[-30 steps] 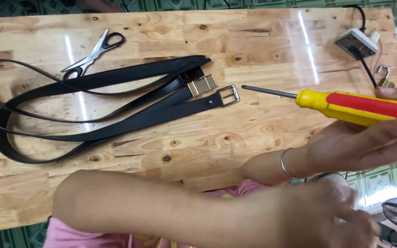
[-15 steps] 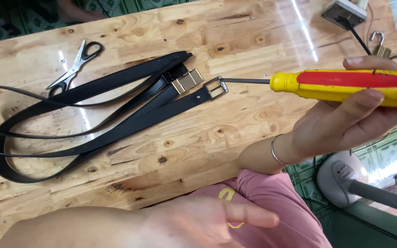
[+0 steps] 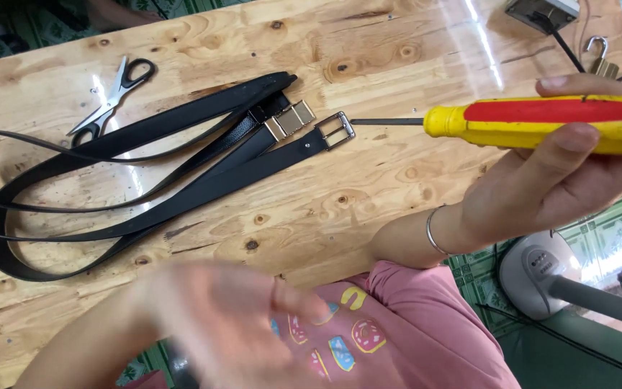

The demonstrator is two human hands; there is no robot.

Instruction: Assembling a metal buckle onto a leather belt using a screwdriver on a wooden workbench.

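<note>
My right hand [image 3: 541,194] is at the right edge, shut on a screwdriver [image 3: 541,119] with a yellow and red handle. Its thin shaft points left, and the tip nearly touches the silver buckle [image 3: 335,130] of a black belt [image 3: 181,191]. A second black belt with a gold buckle [image 3: 289,120] lies alongside, and both run in loops to the left on the wooden table [image 3: 397,187]. My left hand [image 3: 217,324] is blurred low in the view, over my pink shirt, fingers apart and holding nothing.
Black-handled scissors [image 3: 109,97] lie at the table's back left. A grey plug box with a black cable [image 3: 541,11] and a small padlock [image 3: 599,61] sit at the back right. A floor fan's base [image 3: 563,277] stands off the table at the lower right.
My left hand has swung from the lower right to the lower middle, and is now blurred with motion. The screwdriver tip has come close to the silver buckle.
</note>
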